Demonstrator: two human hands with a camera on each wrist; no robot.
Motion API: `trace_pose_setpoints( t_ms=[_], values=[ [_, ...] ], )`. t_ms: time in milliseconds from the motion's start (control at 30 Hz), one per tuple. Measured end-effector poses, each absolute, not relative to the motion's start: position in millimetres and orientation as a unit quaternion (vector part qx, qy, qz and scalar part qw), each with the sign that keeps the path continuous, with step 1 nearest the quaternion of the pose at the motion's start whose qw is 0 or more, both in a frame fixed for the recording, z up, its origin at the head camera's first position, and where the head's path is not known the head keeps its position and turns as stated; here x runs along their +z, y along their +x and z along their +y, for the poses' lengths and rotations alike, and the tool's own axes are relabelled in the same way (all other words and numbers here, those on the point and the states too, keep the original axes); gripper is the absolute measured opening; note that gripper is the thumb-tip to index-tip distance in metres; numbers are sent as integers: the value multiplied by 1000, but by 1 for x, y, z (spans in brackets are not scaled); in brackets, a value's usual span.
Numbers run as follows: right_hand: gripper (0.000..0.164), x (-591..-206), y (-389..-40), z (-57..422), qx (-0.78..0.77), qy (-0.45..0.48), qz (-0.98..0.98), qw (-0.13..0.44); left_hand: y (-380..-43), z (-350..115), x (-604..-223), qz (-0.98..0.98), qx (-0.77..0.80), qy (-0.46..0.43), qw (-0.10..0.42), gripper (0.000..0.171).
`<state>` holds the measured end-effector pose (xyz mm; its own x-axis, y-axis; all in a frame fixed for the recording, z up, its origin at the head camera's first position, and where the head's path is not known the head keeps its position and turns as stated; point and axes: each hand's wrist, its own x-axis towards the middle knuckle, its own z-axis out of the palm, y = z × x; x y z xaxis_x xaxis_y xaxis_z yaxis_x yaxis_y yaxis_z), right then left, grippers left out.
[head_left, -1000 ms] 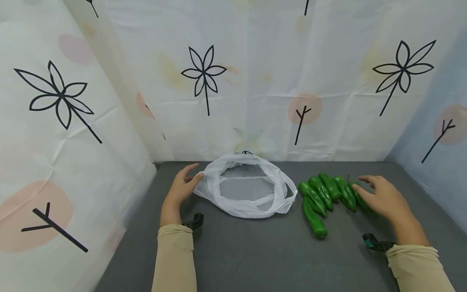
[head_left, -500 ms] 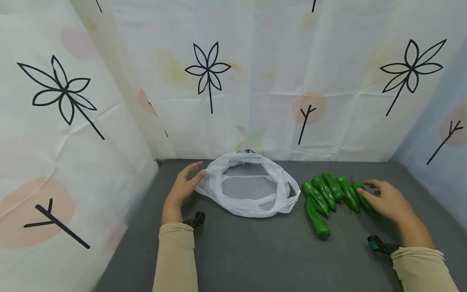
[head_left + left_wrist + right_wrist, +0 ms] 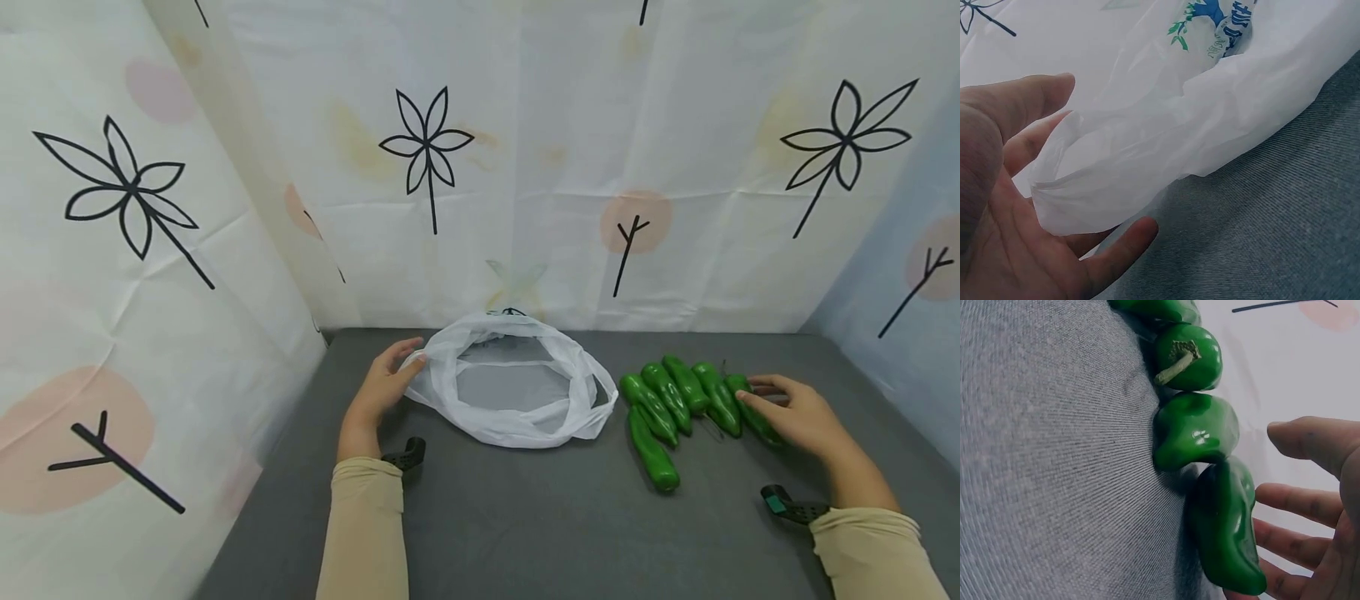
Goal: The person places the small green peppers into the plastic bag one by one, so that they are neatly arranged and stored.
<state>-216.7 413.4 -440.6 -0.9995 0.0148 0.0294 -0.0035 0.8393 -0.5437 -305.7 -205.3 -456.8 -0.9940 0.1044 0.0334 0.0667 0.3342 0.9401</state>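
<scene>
A white plastic bag (image 3: pixel 487 423) lies on the grey table with its mouth spread wide. My left hand (image 3: pixel 377 390) is at its left edge; in the left wrist view the bag's end (image 3: pixel 1091 200) sits between the parted thumb and fingers, not pinched. Several green peppers (image 3: pixel 652 454) lie in a cluster to the right of the bag. Beside the rightmost pepper (image 3: pixel 754 414) is my right hand (image 3: pixel 808 423). Its fingers reach along that pepper's outer side in the right wrist view, and its thumb (image 3: pixel 1310 440) stands apart from it. Whether the fingertips touch the pepper is hard to tell.
White patterned fabric (image 3: pixel 525 167) hangs behind and at both sides of the grey table (image 3: pixel 540 525). Blue and green print (image 3: pixel 1207 15) shows on the bag. A black wrist device (image 3: pixel 793 506) is worn at each wrist.
The head view has shifted slightly. My right hand has lowered a little and drawn outward along the rightmost pepper. My left hand has moved slightly toward the bag's edge.
</scene>
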Motion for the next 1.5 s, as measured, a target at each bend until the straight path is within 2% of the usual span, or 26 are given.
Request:
trace_pose_setpoints(
  t_ms=[700,800,1033,1500],
  values=[
    [70,-457,-213,434,372,-16,-928,9,-308,-204,-460,822,567,51,9,49],
    [70,-458,-214,434,366,-18,-930,14,-308,-204,-461,822,567,51,10,47],
    [75,-457,-215,434,367,-16,-930,-17,-306,-204,-459,815,576,60,5,50],
    [75,-461,-214,431,351,-15,-936,-3,-305,-202,-457,812,578,79,10,46]
  ],
)
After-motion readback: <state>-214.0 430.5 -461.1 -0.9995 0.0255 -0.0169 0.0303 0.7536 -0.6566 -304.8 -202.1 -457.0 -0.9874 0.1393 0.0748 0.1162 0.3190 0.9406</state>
